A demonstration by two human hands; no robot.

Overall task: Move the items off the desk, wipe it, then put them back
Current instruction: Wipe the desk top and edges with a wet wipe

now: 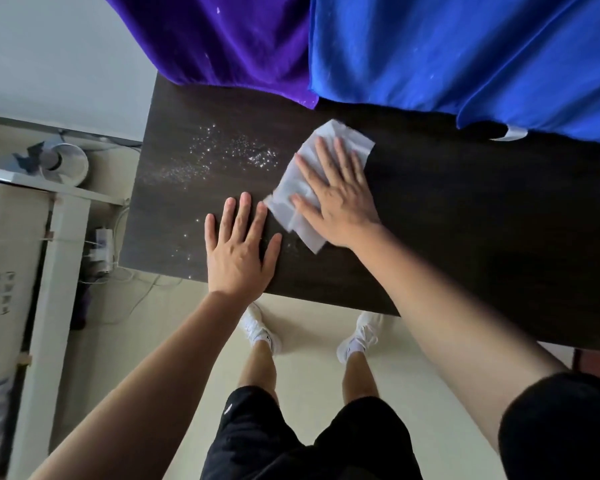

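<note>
White wipe (340, 135) pressed flat on dark bench (447, 209) by right hand (336, 199), fingers straight and spread, toward far edge. Left hand (238, 247) laid flat at front edge, fingers extended, nothing held, just beside wipe. Glistening specks (236, 150) scattered toward left end. Purple cloth (222, 39) and blue cloth (465, 57) draped over far edge

No readable text, brand or number anywhere. White box (0, 271) at left has a grid of small grey marks, too blurred to read. Tiny white mark on black shorts (257, 427), dark spot on left shoe (258, 329): both illegible.
</note>
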